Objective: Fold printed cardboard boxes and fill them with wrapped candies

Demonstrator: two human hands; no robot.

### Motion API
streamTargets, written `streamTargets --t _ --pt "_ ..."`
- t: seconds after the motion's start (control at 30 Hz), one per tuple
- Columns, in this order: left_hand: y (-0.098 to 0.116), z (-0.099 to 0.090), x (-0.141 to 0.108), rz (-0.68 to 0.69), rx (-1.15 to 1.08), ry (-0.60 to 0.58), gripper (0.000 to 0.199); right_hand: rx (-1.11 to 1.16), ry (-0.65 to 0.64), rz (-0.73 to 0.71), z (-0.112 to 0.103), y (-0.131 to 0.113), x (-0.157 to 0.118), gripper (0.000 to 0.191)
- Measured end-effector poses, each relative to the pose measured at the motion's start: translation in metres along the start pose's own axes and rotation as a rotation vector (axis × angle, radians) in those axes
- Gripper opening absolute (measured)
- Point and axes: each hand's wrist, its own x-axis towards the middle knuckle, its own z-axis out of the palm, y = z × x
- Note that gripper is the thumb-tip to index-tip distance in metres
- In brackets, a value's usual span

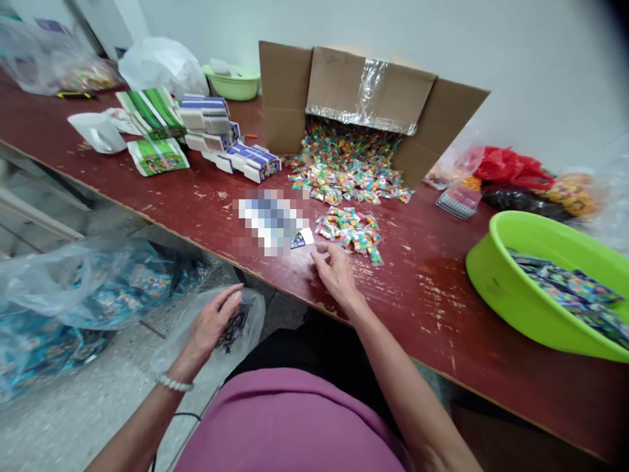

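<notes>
My right hand [337, 272] is over the table's front part, its thumb and forefinger apart and nothing between them. Just left of its fingertips lies a small carton [302, 240], mostly hidden by a pixelated patch, with a white flap on its right end. Beyond the fingers is a small pile of colourful wrapped candies [350, 229]. Off the table's front edge, my left hand [213, 324] hangs above a clear plastic bag [253, 321] holding dark packets [232, 333]. Its fingers are stretched out, and no object shows in them.
A cardboard box [371, 88] spills candies onto the red table [413, 288]. Green cartons [157, 156], purple cartons [253, 162] and a white mug [98, 133] stand left. A green basin [511, 295] of packets is right. Bags of blue packets [122, 298] lie lower left.
</notes>
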Motion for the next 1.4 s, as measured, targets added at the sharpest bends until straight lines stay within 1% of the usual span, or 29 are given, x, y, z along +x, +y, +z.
streamTargets --t 0.07,0.1,0.13,0.17,0.2,0.23,0.3,0.33,0.37,0.43,0.53,0.63,0.7,0.77,0.83,0.87,0.9,0.97,1.03,1.07,1.1,1.17,1.27,1.33,1.4 --pt "-0.021 -0.014 0.009 0.079 0.245 0.092 0.071 -0.164 0.01 0.021 0.008 0.004 0.024 0.026" --pt "-0.025 -0.016 0.011 0.135 0.328 0.136 0.073 -0.243 -0.003 0.053 0.013 0.004 0.033 0.028" --pt "-0.023 -0.016 0.014 0.214 0.398 0.186 0.071 -0.318 -0.021 0.098 0.018 0.004 0.039 0.031" --pt "-0.015 -0.012 0.017 0.303 0.459 0.244 0.068 -0.384 -0.034 0.144 0.023 0.003 0.042 0.034" --pt "-0.003 -0.007 0.02 0.404 0.52 0.301 0.063 -0.436 -0.041 0.18 0.028 0.003 0.044 0.038" --pt "0.011 0.001 0.026 0.474 0.575 0.342 0.057 -0.47 -0.037 0.2 0.032 0.002 0.044 0.04" --pt "0.043 0.018 0.041 0.525 0.658 0.386 0.053 -0.483 0.0 0.197 0.037 0.003 0.042 0.042" --pt "0.056 0.026 0.049 0.517 0.689 0.395 0.053 -0.468 0.024 0.185 0.038 0.004 0.042 0.04" --pt "0.067 0.033 0.058 0.509 0.712 0.372 0.054 -0.449 0.042 0.177 0.039 0.005 0.041 0.038" --pt "0.079 0.042 0.074 0.479 0.721 0.327 0.052 -0.419 0.057 0.18 0.04 0.008 0.041 0.034" --pt "0.081 0.046 0.086 0.429 0.663 0.292 0.046 -0.378 0.067 0.207 0.04 0.01 0.042 0.032" --pt "0.079 0.045 0.088 0.417 0.597 0.283 0.044 -0.263 0.105 0.238 0.04 0.011 0.042 0.028" --pt "0.079 0.043 0.086 0.396 0.545 0.283 0.045 -0.146 0.131 0.282 0.04 0.011 0.042 0.023" --pt "0.081 0.041 0.081 0.359 0.436 0.258 0.045 0.074 0.145 0.309 0.036 0.012 0.04 0.022" --pt "0.082 0.036 0.073 0.338 0.262 0.158 0.041 0.384 0.106 0.302 0.028 0.013 0.036 0.026" --pt "0.082 0.031 0.067 0.33 0.155 0.069 0.037 0.524 0.061 0.291 0.023 0.013 0.033 0.029" --pt "0.083 0.026 0.061 0.314 0.044 -0.049 0.033 0.63 0.011 0.284 0.016 0.014 0.028 0.031" --pt "0.084 0.016 0.048 0.249 -0.146 -0.35 0.029 0.725 -0.088 0.284 0.0 0.013 0.017 0.03" --pt "0.088 0.009 0.036 0.165 -0.27 -0.638 0.032 0.745 -0.186 0.287 -0.016 0.01 0.004 0.027" --pt "0.09 0.008 0.031 0.137 -0.308 -0.749 0.035 0.76 -0.237 0.286 -0.022 0.007 -0.002 0.026" --pt "0.093 0.01 0.026 0.119 -0.343 -0.835 0.038 0.784 -0.288 0.283 -0.028 0.003 -0.007 0.025" --pt "0.097 0.018 0.016 0.094 -0.424 -0.963 0.043 0.846 -0.393 0.28 -0.037 -0.006 -0.016 0.025" --pt "0.1 0.036 0.002 0.02 -0.567 -1.131 0.05 0.936 -0.533 0.324 -0.043 -0.022 -0.026 0.029" --pt "0.101 0.045 -0.006 -0.028 -0.659 -1.178 0.054 0.959 -0.577 0.344 -0.046 -0.029 -0.029 0.032" --pt "0.101 0.049 -0.013 -0.034 -0.713 -1.181 0.059 0.968 -0.555 0.327 -0.048 -0.033 -0.032 0.033"
